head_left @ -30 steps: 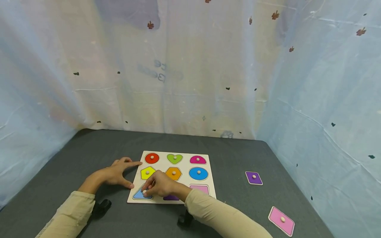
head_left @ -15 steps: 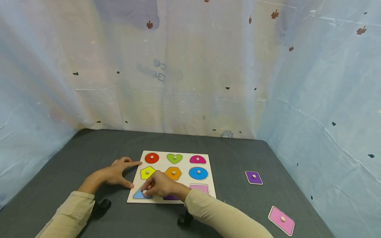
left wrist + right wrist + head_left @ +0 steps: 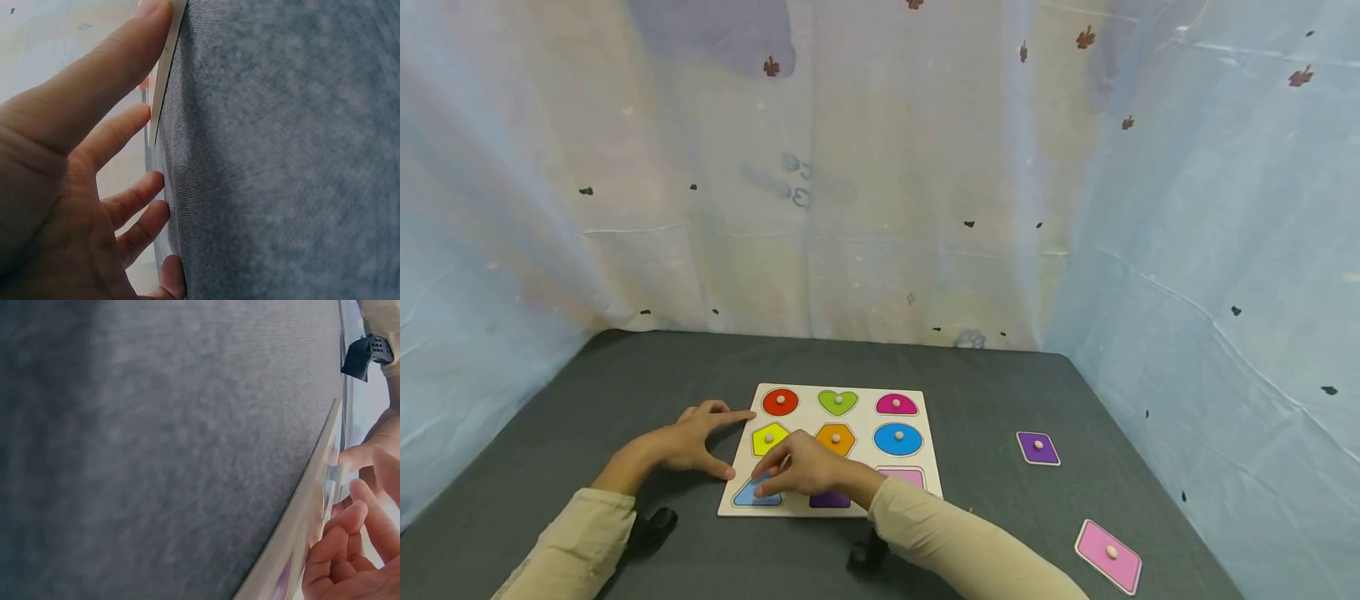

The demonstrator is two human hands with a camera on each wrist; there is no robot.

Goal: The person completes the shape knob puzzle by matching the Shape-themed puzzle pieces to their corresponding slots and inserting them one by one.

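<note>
A pale wooden knob-puzzle board [image 3: 865,423] lies on the dark table. My left hand [image 3: 696,437] steadies its left edge, thumb and index finger spread and touching the side. Over the board's near left corner, my right hand [image 3: 805,467] hovers with thumb and index fingertips parted above the blue triangle piece [image 3: 747,497]. The triangle sits in its recess. In the right wrist view its pale knob [image 3: 337,473] stands just clear of the right fingertips. The right hand and forearm partly cover the purple recess [image 3: 830,501] and the pink recess [image 3: 906,475].
Seated in the board are several knobbed pieces, among them a red circle [image 3: 780,402], a green heart [image 3: 838,403] and a blue oval [image 3: 898,439]. To the right on the table lie a loose purple piece [image 3: 1038,448] and a loose pink piece [image 3: 1108,557]. A curtain [image 3: 880,167] hangs behind.
The right thumb and index finger have let go of the triangle's knob and parted slightly. The left hand keeps its place at the board's edge. The head view has shifted a little.
</note>
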